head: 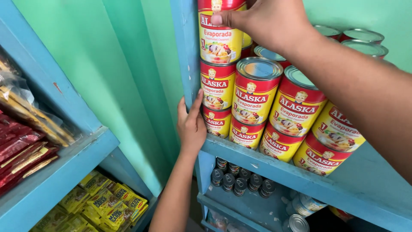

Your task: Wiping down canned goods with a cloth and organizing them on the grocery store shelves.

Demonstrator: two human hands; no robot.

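The top can (pixel 219 32) of the leftmost stack, a red-and-yellow tin with a pale label panel, sits third high at the near left corner of the blue shelf (pixel 300 174), tight beside the blue upright post (pixel 185 51). The right hand (pixel 264 21) comes over it from above, thumb pressed on the front of the label and the other fingers wrapped out of sight behind the tin, so it looks gripped, though how firmly cannot be told. The left hand (pixel 191 124) lies flat and open against the side of the bottom can (pixel 217 121), fingers extended up along the middle can (pixel 218 89), holding nothing, only bracing the column. The risk I judge greatest is the stack shearing: three round tins balanced rim on rim could slide if the top one is pushed sideways or lifted at a tilt, and the middle tin could follow it off. The neighbouring two-high stack (pixel 253 103) stands just beside, touching or nearly so, and it leans a little toward the camera in this view; a nudge could carry into it and on to the cans further right (pixel 296 111). The front tins stand near the shelf edge, so anything dislodged would likely drop to the small dark-lidded jars (pixel 240 179) on the lower shelf. The yellow sachets (pixel 107 202) on the left-hand rack are well apart and out of harm.
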